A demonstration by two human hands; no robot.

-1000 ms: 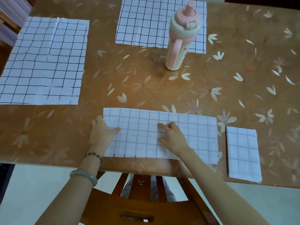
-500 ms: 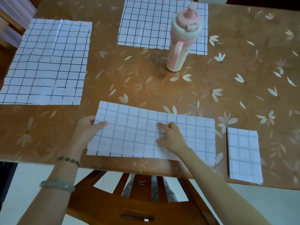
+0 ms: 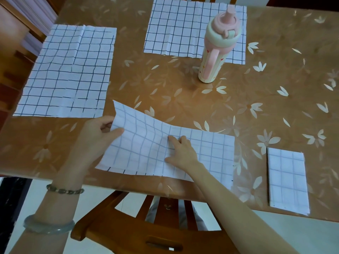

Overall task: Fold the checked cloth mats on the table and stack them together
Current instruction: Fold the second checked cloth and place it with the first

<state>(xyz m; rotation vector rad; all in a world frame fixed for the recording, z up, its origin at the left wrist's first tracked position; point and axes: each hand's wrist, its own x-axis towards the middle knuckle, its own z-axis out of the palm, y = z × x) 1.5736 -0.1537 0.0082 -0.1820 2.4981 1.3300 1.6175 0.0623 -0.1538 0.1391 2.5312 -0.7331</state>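
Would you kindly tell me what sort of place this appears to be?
Most likely a home dining area: a wooden table with a flowered cover, a wooden chair pushed up to it, and a pink drinking bottle among checked mats.

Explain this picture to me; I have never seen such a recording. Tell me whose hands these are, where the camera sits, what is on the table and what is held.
There is no machine here. These are a person's two bare hands, filmed by one wide-angle camera worn on the head and looking down. On the table lie four checked mats: a left mat and a far mat spread flat, a small folded mat at the right, and a near mat by the edge. A pink bottle stands upright in front of the far mat. The left hand pinches the near mat's left end, which is raised off the table. The right hand presses on its middle.
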